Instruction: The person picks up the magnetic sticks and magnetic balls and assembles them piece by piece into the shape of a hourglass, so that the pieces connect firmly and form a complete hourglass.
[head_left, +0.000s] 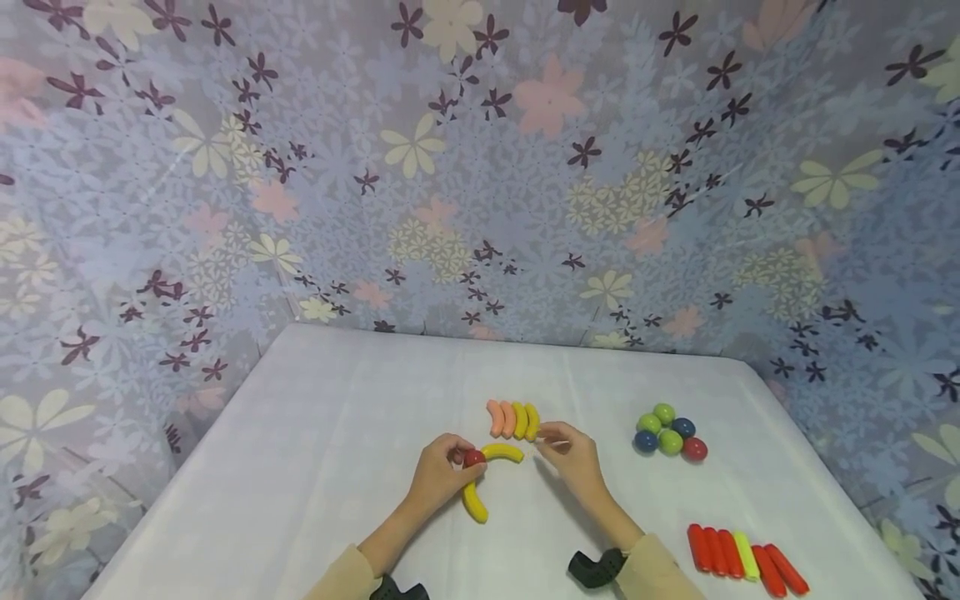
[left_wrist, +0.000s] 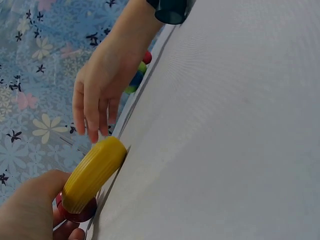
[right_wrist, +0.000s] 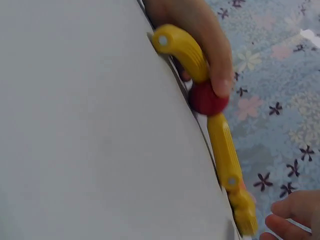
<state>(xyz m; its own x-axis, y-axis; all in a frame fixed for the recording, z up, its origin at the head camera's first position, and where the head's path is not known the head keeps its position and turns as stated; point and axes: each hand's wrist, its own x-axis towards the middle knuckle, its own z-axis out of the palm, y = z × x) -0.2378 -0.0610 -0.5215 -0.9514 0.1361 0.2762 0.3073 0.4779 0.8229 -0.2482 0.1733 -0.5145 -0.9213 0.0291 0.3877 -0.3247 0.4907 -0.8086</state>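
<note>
Your cut-off sleeves (head_left: 347,577) lie nearest. Your left hand (head_left: 438,475) pinches a half-hidden red ball (head_left: 472,458), yellow sticks (head_left: 503,452) stretching rightward and toward you; your right hand (head_left: 573,458) hangs loose

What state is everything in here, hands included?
Red ball: held between thumb and fingers
Left hand: gripping that ball
Two yellow curved sticks: set at an angle, meeting at that ball
Right hand: fingers loosely bent, nothing visibly held
Four other curved sticks: side by side
Other balls: clustered
Straight sticks: lined up
</note>
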